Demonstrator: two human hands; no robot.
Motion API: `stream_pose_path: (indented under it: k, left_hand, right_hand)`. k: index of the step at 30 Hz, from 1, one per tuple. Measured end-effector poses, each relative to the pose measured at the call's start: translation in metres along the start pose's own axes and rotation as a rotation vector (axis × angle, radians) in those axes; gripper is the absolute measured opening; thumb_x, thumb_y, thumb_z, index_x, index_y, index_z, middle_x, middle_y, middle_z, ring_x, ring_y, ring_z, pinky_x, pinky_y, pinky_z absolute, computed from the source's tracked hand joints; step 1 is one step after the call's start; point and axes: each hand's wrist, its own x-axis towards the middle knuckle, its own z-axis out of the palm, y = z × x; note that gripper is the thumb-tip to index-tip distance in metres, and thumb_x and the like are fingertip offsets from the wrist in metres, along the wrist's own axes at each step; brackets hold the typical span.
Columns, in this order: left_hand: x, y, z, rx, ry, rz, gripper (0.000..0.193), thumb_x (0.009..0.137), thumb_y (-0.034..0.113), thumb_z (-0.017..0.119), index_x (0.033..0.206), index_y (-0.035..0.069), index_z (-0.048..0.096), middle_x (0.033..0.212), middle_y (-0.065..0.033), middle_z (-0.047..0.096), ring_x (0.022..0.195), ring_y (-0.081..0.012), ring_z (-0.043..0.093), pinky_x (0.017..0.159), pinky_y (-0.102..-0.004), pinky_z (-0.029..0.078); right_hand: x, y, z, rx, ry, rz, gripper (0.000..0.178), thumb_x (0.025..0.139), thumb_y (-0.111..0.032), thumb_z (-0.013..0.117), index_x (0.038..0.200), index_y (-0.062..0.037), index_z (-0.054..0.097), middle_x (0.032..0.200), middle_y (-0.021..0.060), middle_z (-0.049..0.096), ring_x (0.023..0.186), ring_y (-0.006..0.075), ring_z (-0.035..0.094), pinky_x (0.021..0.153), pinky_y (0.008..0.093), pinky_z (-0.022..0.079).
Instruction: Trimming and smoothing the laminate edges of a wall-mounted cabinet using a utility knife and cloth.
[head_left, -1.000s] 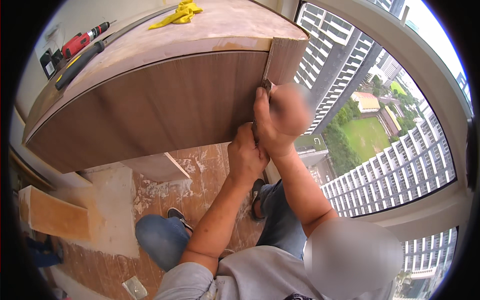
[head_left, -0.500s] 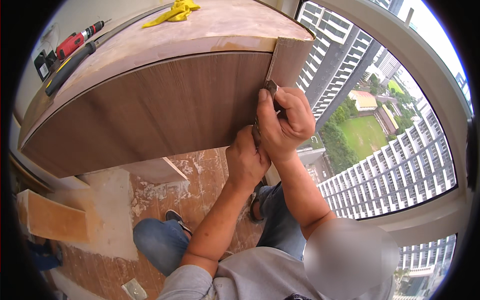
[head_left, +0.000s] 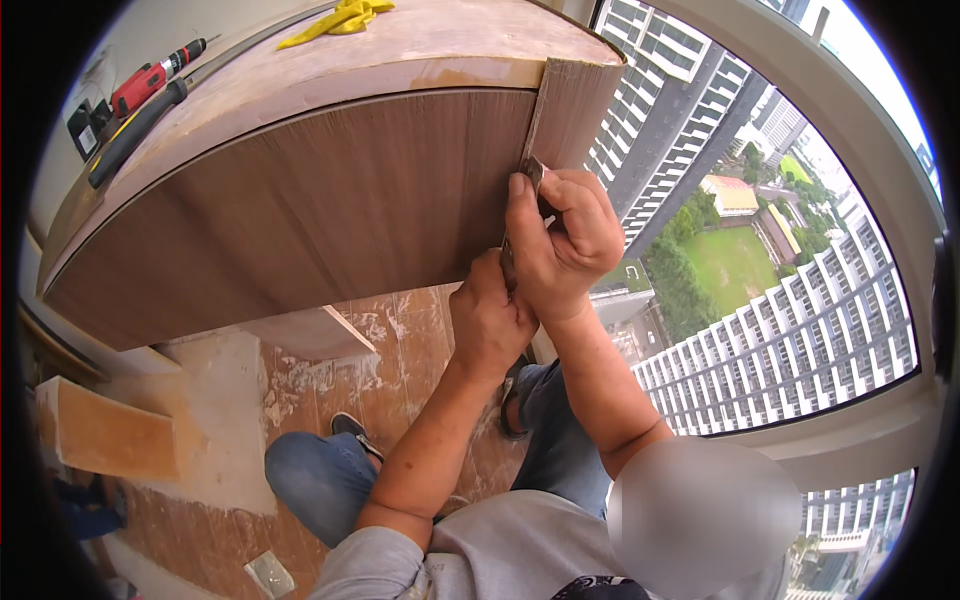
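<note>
A brown wood-grain panel [head_left: 300,210] forms the curved front of a cabinet, and a narrower side strip [head_left: 570,110] of like grain meets it at the right corner. Along that corner my right hand [head_left: 565,235] pinches the upper end of a small dark, thin-edged piece [head_left: 535,172] between thumb and fingers, pressed against the strip's edge. Just below, closed at the corner's lower end, is my left hand [head_left: 490,315]. Its fingers curl round something dark that seems to be the same piece's lower part; the hands cover most of it, so its kind cannot be made out.
On the cabinet top [head_left: 430,50] lies a yellow cloth or glove [head_left: 340,22]. A red drill [head_left: 150,85] and a black-and-yellow handled tool [head_left: 135,135] rest at its left. A large window [head_left: 740,220] is close on the right. An orange-brown board [head_left: 110,430] stands lower left on the smeared wooden floor [head_left: 400,340].
The view has shifted slightly. Both hands, still closed in the same hold, appear a little lower along the corner edge.
</note>
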Motion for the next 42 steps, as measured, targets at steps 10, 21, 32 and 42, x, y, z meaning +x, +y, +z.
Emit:
stream_pose_path:
  k: [10, 21, 32, 42]
  left_hand:
    - [0.0, -0.002, -0.001, 0.038, 0.008, 0.015, 0.029, 0.09, 0.02, 0.074, 0.106, 0.002, 0.057, 0.081, -0.0124, 0.065, 0.067, -0.0358, 0.069, 0.057, -0.0435, 0.057]
    - [-0.012, -0.012, -0.003, 0.035, -0.018, -0.032, 0.037, 0.087, 0.02, 0.077, 0.111, 0.002, 0.057, 0.081, -0.0148, 0.068, 0.073, -0.0382, 0.072, 0.061, -0.0443, 0.057]
    - [-0.003, -0.009, -0.004, 0.029, -0.004, 0.048, 0.028, 0.089, 0.015, 0.073, 0.109, 0.001, 0.059, 0.086, -0.0166, 0.066, 0.072, -0.0387, 0.07, 0.06, -0.0449, 0.057]
    - [-0.004, -0.007, -0.001, -0.035, -0.013, -0.025, 0.03, 0.088, 0.013, 0.073, 0.11, 0.0, 0.057, 0.084, -0.0168, 0.066, 0.07, -0.0385, 0.07, 0.058, -0.0459, 0.057]
  right_hand:
    - [-0.003, -0.001, 0.003, 0.01, 0.037, 0.017, 0.017, 0.081, 0.01, 0.079, 0.089, 0.0032, 0.065, 0.083, 0.0097, 0.068, 0.067, 0.0102, 0.059, 0.059, 0.0237, 0.046]
    - [-0.015, -0.002, 0.004, -0.032, 0.037, 0.022, 0.017, 0.081, 0.009, 0.079, 0.089, 0.0025, 0.066, 0.083, 0.0099, 0.068, 0.064, 0.0114, 0.059, 0.057, 0.0242, 0.046]
    - [-0.009, 0.0, 0.003, 0.01, 0.023, 0.001, 0.019, 0.083, 0.01, 0.078, 0.095, 0.0026, 0.066, 0.086, 0.0104, 0.069, 0.067, 0.0112, 0.06, 0.059, 0.0243, 0.046]
    - [-0.006, -0.004, 0.002, -0.038, 0.019, 0.029, 0.015, 0.083, 0.009, 0.078, 0.092, 0.0025, 0.068, 0.083, 0.0096, 0.069, 0.066, 0.0118, 0.059, 0.06, 0.0245, 0.046]
